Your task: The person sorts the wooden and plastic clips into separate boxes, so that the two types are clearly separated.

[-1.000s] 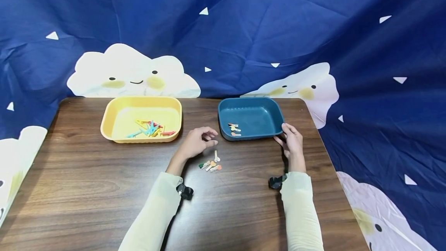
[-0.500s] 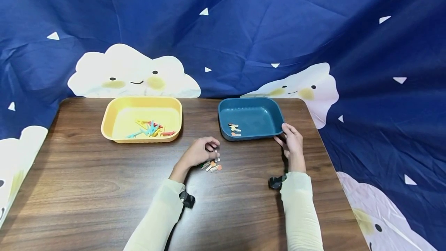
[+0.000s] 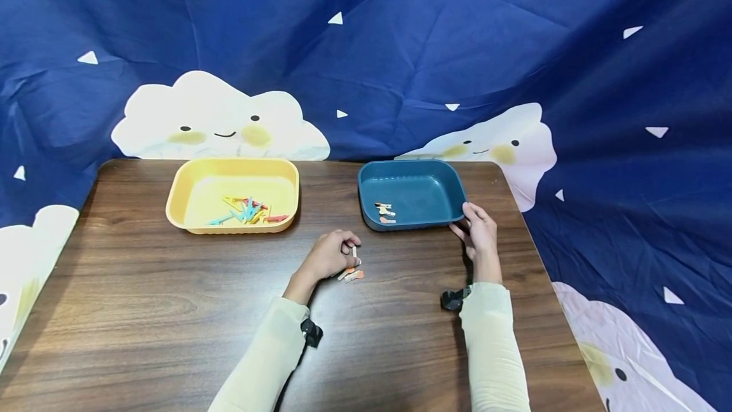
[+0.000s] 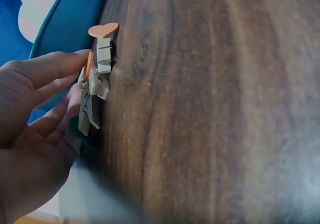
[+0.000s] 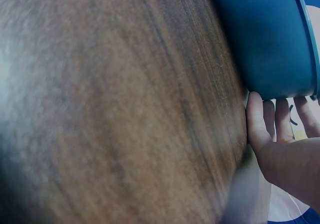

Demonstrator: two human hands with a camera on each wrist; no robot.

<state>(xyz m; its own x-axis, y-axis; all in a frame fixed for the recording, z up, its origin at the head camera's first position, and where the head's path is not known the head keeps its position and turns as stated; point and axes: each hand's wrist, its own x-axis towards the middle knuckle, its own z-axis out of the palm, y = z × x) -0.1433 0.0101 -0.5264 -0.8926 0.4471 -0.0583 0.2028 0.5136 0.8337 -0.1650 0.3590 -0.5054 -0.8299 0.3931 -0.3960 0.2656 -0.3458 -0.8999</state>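
In the head view my left hand (image 3: 332,254) is at a small pile of wooden clothespins, its thumb and fingers curled around a pale clothespin (image 3: 354,251). Whether they pinch it is hidden. The left wrist view shows a clothespin with an orange heart (image 4: 104,31) and others close to the fingertips (image 4: 82,57); a green piece (image 4: 75,126) is partly covered. On the right, my right hand (image 3: 479,231) touches the near right corner of the blue bin (image 3: 420,226). Its fairly straight fingers (image 5: 284,121) rest against the bin's outer wall in the right wrist view.
Several wooden clothespins (image 3: 386,213) lie inside the blue bin at its left. A yellow bin (image 3: 231,230) at the back left holds several colourful plastic clothespins (image 3: 249,212). Both stand on a brown wooden table (image 3: 143,310), with a dark blue cloud-print cloth (image 3: 377,68) behind.
My left hand has come down from beside the blue bin to the wooden clothespins, its fingers drawing in around the pale one. My right hand and both bins have stayed in place.
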